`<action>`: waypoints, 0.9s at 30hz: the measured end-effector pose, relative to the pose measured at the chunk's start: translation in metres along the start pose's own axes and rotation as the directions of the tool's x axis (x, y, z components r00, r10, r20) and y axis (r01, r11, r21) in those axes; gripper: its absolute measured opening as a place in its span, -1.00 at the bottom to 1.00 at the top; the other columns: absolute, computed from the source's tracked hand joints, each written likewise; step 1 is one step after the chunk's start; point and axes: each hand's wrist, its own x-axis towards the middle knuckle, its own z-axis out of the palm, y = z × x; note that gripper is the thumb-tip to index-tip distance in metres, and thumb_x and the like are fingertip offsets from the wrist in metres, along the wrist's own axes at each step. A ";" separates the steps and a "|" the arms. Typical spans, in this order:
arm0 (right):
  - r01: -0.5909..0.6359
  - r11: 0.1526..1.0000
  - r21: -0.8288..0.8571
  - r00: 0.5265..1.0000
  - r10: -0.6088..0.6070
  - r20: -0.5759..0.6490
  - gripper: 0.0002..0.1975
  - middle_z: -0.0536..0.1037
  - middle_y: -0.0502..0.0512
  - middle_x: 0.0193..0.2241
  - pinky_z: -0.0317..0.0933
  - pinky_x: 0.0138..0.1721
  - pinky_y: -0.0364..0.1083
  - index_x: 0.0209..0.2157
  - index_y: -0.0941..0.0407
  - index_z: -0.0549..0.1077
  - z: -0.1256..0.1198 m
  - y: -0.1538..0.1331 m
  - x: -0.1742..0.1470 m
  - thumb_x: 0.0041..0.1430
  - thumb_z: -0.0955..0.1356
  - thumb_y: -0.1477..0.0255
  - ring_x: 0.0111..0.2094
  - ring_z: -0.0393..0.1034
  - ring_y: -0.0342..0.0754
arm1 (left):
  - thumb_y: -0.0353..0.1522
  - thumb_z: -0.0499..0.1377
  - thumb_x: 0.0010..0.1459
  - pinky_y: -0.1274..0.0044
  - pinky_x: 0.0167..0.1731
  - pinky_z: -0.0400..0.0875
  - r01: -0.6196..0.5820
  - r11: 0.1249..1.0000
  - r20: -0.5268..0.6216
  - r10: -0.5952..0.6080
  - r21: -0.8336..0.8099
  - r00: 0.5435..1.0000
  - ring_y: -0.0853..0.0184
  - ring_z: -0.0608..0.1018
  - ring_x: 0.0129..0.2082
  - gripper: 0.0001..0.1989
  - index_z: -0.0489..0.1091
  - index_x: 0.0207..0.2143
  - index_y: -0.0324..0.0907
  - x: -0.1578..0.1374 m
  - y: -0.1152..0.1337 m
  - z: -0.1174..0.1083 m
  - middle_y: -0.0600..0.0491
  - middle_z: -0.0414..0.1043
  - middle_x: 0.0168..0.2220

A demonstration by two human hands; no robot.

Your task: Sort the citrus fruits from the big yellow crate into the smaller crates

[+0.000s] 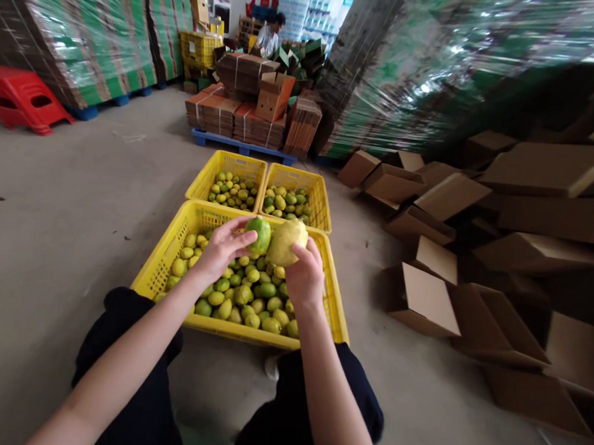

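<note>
My left hand (225, 245) is closed around a green lemon (260, 236), its fingers along the fruit's left side. Close beside it, my right hand (306, 274) grips a larger pale yellow lemon (287, 242) from below and the right. Whether the two fruits touch I cannot tell. Both are held up above a large yellow crate (339, 308) of green and yellow lemons (243, 294). Behind that crate stand two smaller-looking yellow crates, the left one (199, 185) and the right one (324, 204), each with lemons in the bottom.
Open cardboard boxes (430, 299) are heaped on the right. Bundled flat cardboard (218, 112) lies on a blue pallet (241, 148) ahead. Wrapped stacks (98, 33) rise on both sides. A red stool (27, 99) stands at left; a person (271, 35) is far back.
</note>
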 end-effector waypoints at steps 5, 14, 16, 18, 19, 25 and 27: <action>-0.254 0.940 0.227 0.967 0.253 0.033 -0.74 0.59 0.07 -0.36 0.38 -0.26 -0.07 -0.30 0.12 0.49 -0.002 -0.002 0.005 -0.06 0.36 0.31 -0.25 0.50 0.02 | -0.46 0.05 0.24 0.43 -0.32 0.59 0.245 0.939 -0.033 -0.260 -0.243 0.965 0.22 0.64 -0.29 -0.76 0.44 -0.09 -0.27 0.005 0.001 0.002 -0.11 0.58 -0.25; -0.320 0.924 0.210 0.947 0.311 0.076 -0.75 0.58 0.07 -0.50 0.17 -0.69 -0.18 -0.38 0.14 0.46 0.006 0.004 0.002 0.01 0.37 0.23 -0.60 0.40 -0.10 | -0.48 0.19 0.13 0.73 -0.69 0.36 0.269 0.950 0.039 -0.266 -0.161 0.963 0.46 0.51 -0.59 -0.93 0.44 -0.31 -0.30 0.005 -0.008 0.001 0.00 0.51 -0.42; -0.324 0.911 0.256 0.946 0.318 0.066 -0.77 0.56 0.05 -0.52 0.16 -0.71 -0.18 -0.37 0.13 0.45 0.005 0.003 0.002 0.02 0.36 0.24 -0.59 0.42 -0.07 | -0.47 0.20 0.12 0.72 -0.70 0.36 0.251 0.957 0.027 -0.249 -0.147 0.968 0.48 0.49 -0.61 -0.96 0.44 -0.35 -0.30 0.006 -0.010 0.000 -0.01 0.52 -0.40; -0.319 0.895 0.311 0.946 0.323 0.040 -0.78 0.55 0.02 -0.53 0.16 -0.72 -0.18 -0.35 0.11 0.44 0.003 0.002 0.003 0.02 0.36 0.26 -0.56 0.45 -0.04 | -0.43 0.19 0.15 0.68 -0.63 0.42 0.261 0.952 0.002 -0.264 -0.162 0.965 0.46 0.50 -0.60 -0.92 0.45 -0.34 -0.30 0.006 -0.010 0.000 -0.03 0.53 -0.39; -0.324 0.884 0.337 0.943 0.331 0.037 -0.78 0.54 0.01 -0.53 0.17 -0.72 -0.18 -0.34 0.11 0.44 0.002 0.002 0.004 0.02 0.36 0.26 -0.55 0.46 -0.03 | -0.41 0.18 0.16 0.66 -0.59 0.45 0.268 0.947 -0.010 -0.274 -0.176 0.962 0.44 0.51 -0.58 -0.90 0.45 -0.33 -0.30 0.007 -0.009 0.000 -0.04 0.54 -0.39; -0.392 0.815 0.427 0.914 0.397 0.082 -0.75 0.53 0.05 -0.51 0.14 -0.73 -0.20 -0.33 0.13 0.42 0.000 -0.001 0.005 0.06 0.33 0.23 -0.54 0.45 -0.04 | -0.28 0.16 0.15 0.67 -0.70 0.29 0.255 0.953 0.003 -0.258 -0.163 0.966 0.52 0.38 -0.69 -0.75 0.47 -0.34 -0.32 0.004 -0.008 0.003 0.03 0.46 -0.49; -0.396 0.801 0.450 0.913 0.398 0.094 -0.75 0.53 0.06 -0.49 0.14 -0.72 -0.21 -0.32 0.12 0.43 0.000 -0.002 0.005 0.06 0.33 0.24 -0.53 0.43 -0.06 | -0.27 0.18 0.13 0.67 -0.71 0.25 0.229 0.963 0.022 -0.229 -0.144 0.973 0.52 0.36 -0.70 -0.75 0.49 -0.31 -0.32 0.003 -0.009 0.002 0.01 0.46 -0.50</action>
